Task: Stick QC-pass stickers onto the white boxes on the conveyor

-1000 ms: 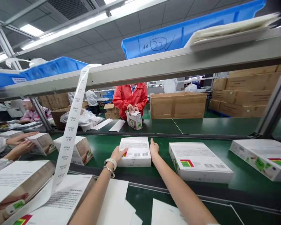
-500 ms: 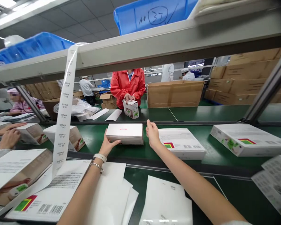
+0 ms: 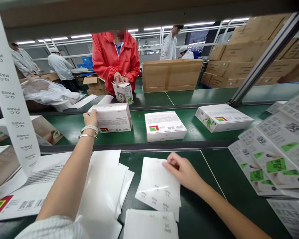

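On the conveyor, my left hand (image 3: 91, 118) grips the left end of a white box (image 3: 114, 119) printed with text and a red, yellow and green patch. That box stands on edge, its printed side turned towards me. My right hand (image 3: 180, 168) is at the upper right corner of a sheet of Q.C PASS stickers (image 3: 157, 186). Its fingers are curled in towards the thumb, and whatever is between them is too small to make out. More sheets (image 3: 150, 225) lie nearer to me, and blank white sheets (image 3: 102, 186) lie under my left forearm.
White boxes (image 3: 166, 124) lie along the belt. A sticker strip (image 3: 12, 96) hangs at the left, and printed cartons (image 3: 271, 162) are stacked at the right. Across the belt, a person in red (image 3: 116, 59) handles a small box (image 3: 124, 93). A metal beam (image 3: 139, 20) crosses above.
My right hand has come down from beside the box to the sticker sheet. My left hand still holds the box, now turned with its printed side facing me. The view has tipped down.
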`<state>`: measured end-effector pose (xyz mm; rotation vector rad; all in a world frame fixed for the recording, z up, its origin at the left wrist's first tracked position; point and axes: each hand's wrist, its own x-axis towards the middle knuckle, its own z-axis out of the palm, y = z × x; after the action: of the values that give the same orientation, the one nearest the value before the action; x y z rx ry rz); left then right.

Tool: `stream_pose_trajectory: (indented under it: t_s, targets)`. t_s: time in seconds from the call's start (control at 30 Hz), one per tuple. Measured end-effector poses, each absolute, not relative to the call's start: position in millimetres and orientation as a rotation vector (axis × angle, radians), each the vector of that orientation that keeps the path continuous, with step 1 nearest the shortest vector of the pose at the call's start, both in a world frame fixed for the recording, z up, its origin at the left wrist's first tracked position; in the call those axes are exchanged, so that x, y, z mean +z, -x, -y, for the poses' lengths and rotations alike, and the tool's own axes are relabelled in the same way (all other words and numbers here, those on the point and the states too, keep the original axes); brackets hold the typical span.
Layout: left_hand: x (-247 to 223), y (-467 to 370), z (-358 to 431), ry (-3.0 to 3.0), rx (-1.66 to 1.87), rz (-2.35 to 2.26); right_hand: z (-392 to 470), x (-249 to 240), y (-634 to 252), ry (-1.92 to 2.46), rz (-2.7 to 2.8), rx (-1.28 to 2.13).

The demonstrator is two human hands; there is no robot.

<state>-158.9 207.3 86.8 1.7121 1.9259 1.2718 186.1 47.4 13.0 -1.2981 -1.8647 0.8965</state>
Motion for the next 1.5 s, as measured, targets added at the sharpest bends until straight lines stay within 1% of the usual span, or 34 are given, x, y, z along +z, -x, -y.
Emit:
stream_pose_trajectory:
  t_s: [0.07,0.13,0.17,0.2,0.23,0.27,0.33,0.37,0.57,0.63,0.77,0.83,0.9,0.97,1.03,1.13,1.27,1.37,1.43,1.5]
  targets:
    - [83,133,-185,-1.770,1.366,-1.934,-31,5,-187,1.404,2.111,0.759]
    - [71,97,-150,-1.941,1.370,-1.833,-21,-2,-187,1.484,2.274,0.600]
    - [62,78,-130,-2.228,1.176,-1.575,-19,-5,-187,1.513,2.330,0.523]
    - [51,61,-111,-2.482,0.855,-1.233,-17,-7,-187,1.534,2.376,0.453]
    - [41,46,-93,-2.599,0.528,-0.943,-17,-9,-186,1.548,2.414,0.393]
    - [30,35,-78,-2.633,0.315,-0.760,-17,-10,-185,1.552,2.448,0.348]
    - [13,23,-57,-2.631,0.128,-0.691,-19,-12,-183,1.532,2.502,0.303]
    - [7,22,-52,-2.629,0.107,-0.710,-21,-13,-181,1.516,2.523,0.295]
    - [-4,31,-50,-2.658,0.159,-0.807,-25,-14,-175,1.402,2.535,0.363]
    - [-4,30,-46,-2.649,0.159,-0.841,-25,-8,-177,1.288,2.493,0.517]
    - [-2,28,-40,-2.613,0.167,-0.869,-50,18,-185,1.036,2.242,1.037]
    - [4,32,-48,-2.604,0.248,-0.923,-82,34,-185,0.995,2.111,1.122]
    - [14,40,-66,-2.586,0.474,-1.130,-123,46,-182,1.018,2.017,1.002]
    - [25,51,-93,-2.516,0.755,-1.415,-164,52,-174,1.028,2.065,0.912]
    - [33,60,-123,-2.426,0.867,-1.596,-197,53,-163,1.041,2.165,0.870]
    - [37,66,-159,-2.320,0.746,-1.679,-222,47,-147,1.053,2.287,0.815]
    - [30,63,-176,-2.256,0.650,-1.784,-230,43,-130,1.043,2.411,0.708]
    - [26,64,-176,-2.270,0.642,-1.850,-237,46,-126,1.071,2.501,0.471]
    - [26,66,-176,-2.280,0.630,-1.889,-243,47,-128,1.163,2.473,0.286]
    - [26,67,-177,-2.289,0.612,-1.944,-247,47,-132,1.256,2.391,0.196]
